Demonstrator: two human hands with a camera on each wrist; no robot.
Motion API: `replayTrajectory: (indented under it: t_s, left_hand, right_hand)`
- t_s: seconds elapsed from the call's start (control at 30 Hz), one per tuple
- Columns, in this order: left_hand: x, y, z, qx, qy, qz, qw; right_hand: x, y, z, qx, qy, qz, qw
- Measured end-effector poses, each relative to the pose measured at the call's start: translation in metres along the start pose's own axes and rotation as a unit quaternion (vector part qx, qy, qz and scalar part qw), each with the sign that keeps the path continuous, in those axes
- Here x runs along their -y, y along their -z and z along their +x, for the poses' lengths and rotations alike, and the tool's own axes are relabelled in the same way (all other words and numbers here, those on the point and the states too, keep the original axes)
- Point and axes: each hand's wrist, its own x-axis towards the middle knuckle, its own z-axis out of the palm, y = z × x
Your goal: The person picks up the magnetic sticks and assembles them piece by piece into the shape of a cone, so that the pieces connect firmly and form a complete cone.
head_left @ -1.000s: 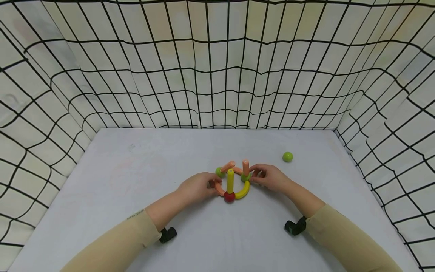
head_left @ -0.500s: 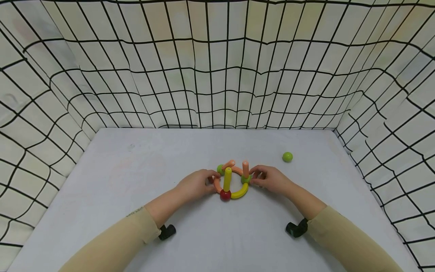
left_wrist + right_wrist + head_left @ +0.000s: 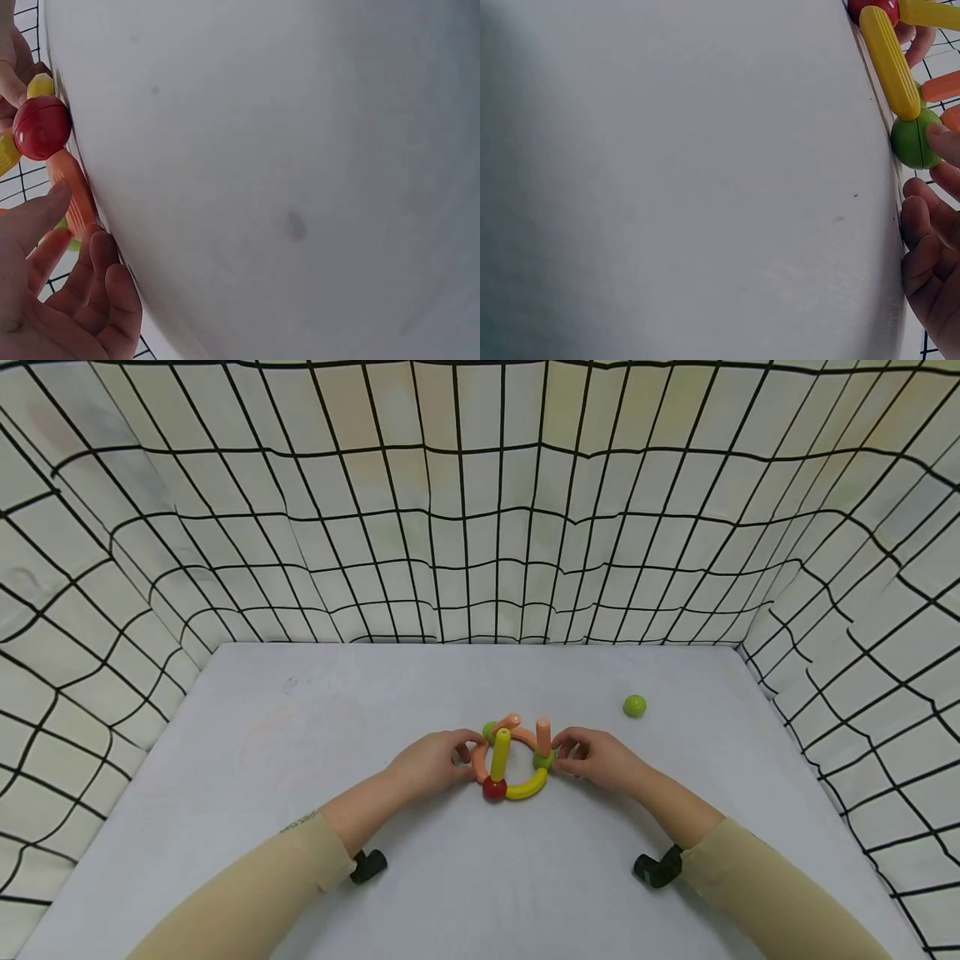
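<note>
On the white table lies a ring of curved toy rods joined by balls. Its red ball [image 3: 495, 789] sits at the near side, carrying an upright yellow rod [image 3: 501, 755]. A curved yellow rod [image 3: 527, 788] runs from there to a green ball [image 3: 544, 759], which bears an upright orange rod [image 3: 543, 737]. Another green ball [image 3: 490, 732] at the far left bears a tilted orange rod [image 3: 509, 722]. My left hand [image 3: 432, 763] pinches the curved orange rod [image 3: 73, 193] on the ring's left. My right hand [image 3: 600, 757] pinches the right green ball, with its thumb on it in the right wrist view.
A loose green ball [image 3: 634, 706] lies on the table [image 3: 337, 693] at the back right. Black netting [image 3: 480, 539] over pale walls encloses the back and sides. Dark wrist-worn devices [image 3: 658, 867] sit under both forearms.
The ring has turned slightly clockwise as seen from above. Its red ball has shifted left, and the right green ball a little nearer. Both hands have moved slightly with it.
</note>
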Motion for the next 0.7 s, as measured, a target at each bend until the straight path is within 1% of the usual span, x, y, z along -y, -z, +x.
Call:
replayTrajectory:
  t_s: [0.13, 0.33, 0.5, 0.7]
  left_hand:
    - [0.0028, 0.0012, 0.0022, 0.006, 0.005, -0.005, 1.0000]
    - [0.0060, 0.0023, 0.0053, 0.017, 0.004, -0.010, 0.9998]
    - [0.0049, 0.0026, 0.0047, 0.019, 0.004, -0.013, 0.9997]
    - [0.0034, 0.0031, 0.0021, 0.018, 0.013, -0.025, 0.9994]
  right_hand:
    - [-0.0009, -0.0006, -0.0013, 0.002, 0.005, 0.000, 1.0000]
    - [-0.0004, -0.0013, -0.0031, -0.001, 0.008, -0.004, 1.0000]
    - [0.0016, -0.0016, -0.0038, -0.004, 0.005, -0.008, 0.9999]
    - [0.0013, -0.0015, -0.0039, -0.005, 0.003, -0.008, 0.9999]
